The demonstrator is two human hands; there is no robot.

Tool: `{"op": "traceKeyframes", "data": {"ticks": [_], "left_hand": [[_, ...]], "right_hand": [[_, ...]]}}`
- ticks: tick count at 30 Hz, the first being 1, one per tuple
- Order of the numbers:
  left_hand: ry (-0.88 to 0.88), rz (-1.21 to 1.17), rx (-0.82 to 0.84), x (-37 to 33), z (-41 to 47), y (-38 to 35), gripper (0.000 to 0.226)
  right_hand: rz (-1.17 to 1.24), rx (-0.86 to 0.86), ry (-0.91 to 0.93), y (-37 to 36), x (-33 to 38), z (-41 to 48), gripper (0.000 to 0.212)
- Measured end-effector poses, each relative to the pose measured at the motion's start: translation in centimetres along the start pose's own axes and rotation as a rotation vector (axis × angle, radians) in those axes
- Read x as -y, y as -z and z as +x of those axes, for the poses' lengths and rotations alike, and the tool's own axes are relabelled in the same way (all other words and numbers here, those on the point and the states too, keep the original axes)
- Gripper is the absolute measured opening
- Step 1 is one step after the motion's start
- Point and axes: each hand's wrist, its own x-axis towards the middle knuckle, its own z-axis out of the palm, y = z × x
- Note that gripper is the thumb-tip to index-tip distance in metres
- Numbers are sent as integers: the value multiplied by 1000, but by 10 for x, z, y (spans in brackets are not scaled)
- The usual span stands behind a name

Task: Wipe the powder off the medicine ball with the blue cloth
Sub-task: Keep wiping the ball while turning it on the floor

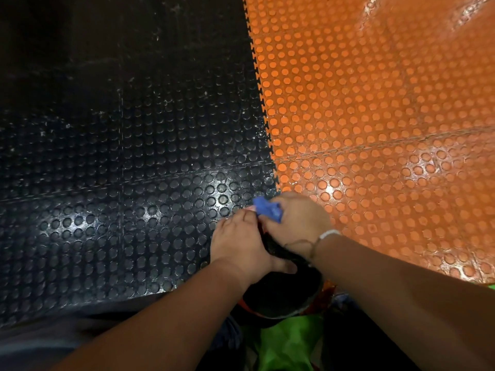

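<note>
Studded rubber floor (375,103), glossy w/ glare; medicine ball (281,293) matt, rough; blue cloth (267,208) soft fabric.

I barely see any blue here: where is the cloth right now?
Low in the centre of the head view, the blue cloth is bunched in the right hand, beside the left hand, over the far side of the medicine ball.

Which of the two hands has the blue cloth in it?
The right hand, the one with the bracelet at its wrist, grips the blue cloth; the left hand holds only the black medicine ball.
</note>
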Motion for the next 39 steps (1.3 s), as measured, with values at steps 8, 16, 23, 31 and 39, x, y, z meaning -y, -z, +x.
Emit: {"op": "traceKeyframes", "data": {"ticks": [8, 16, 23, 31, 39], "left_hand": [[-26, 37, -8, -3, -1, -2, 120], [-19, 17, -9, 1, 4, 1, 118], [-49, 35, -17, -5, 1, -3, 119], [2, -3, -3, 4, 1, 3, 115], [73, -110, 84, 31, 0, 15, 117]], "right_hand": [[398, 18, -381, 2, -37, 9, 39], [327, 7, -146, -3, -18, 1, 23], [531, -56, -538, -8, -52, 7, 48], [509, -44, -437, -5, -39, 6, 41], [475, 109, -557, 1, -64, -4, 31]]}}
